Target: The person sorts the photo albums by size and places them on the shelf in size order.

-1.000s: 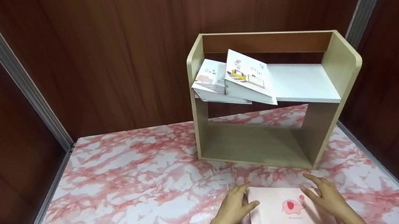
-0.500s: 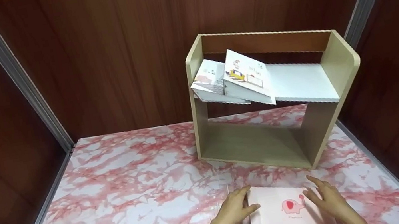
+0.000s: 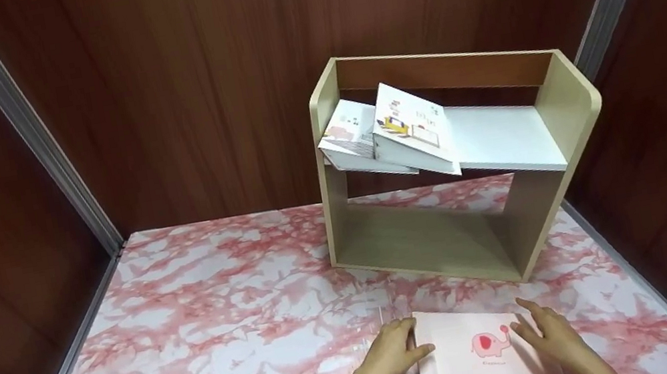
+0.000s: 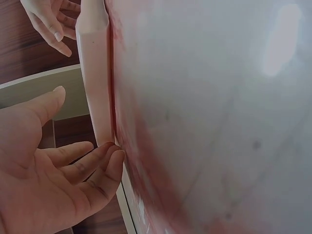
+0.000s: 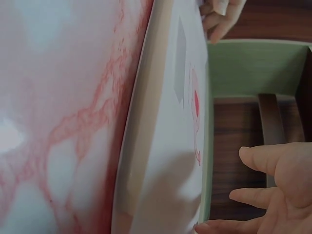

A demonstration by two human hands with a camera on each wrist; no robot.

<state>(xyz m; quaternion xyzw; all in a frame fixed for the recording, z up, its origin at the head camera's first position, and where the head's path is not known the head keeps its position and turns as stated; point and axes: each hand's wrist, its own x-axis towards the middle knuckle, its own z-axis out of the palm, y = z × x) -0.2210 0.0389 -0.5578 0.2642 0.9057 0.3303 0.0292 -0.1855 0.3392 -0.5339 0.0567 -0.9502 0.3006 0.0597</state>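
Observation:
A pink hardcover book [image 3: 452, 370] with a red elephant on its cover lies flat at the near edge of the head view. Beside its left edge is my left hand [image 3: 390, 355], thumb over the cover; in the left wrist view, its fingertips [image 4: 114, 156] touch the book's edge [image 4: 96, 73] near the tabletop. My right hand [image 3: 555, 336] is spread at the far right part of the cover. In the right wrist view, its fingers [image 5: 258, 195] are extended, and the lowest one reaches the book's cover [image 5: 165, 161]. Neither hand grips the book.
Beyond the book stands a wooden two-tier shelf [image 3: 548, 232]. On its white upper board [image 3: 504, 131], one white book [image 3: 354, 126] lies at the left and another [image 3: 414, 122] leans over it, both jutting past the front. Dark wooden panels [image 3: 208, 86] enclose the pink marbled table [image 3: 230, 339].
Both hands have shifted slightly toward the near side; the left fingertips have slid a little down the book's left edge. The book stays in place.

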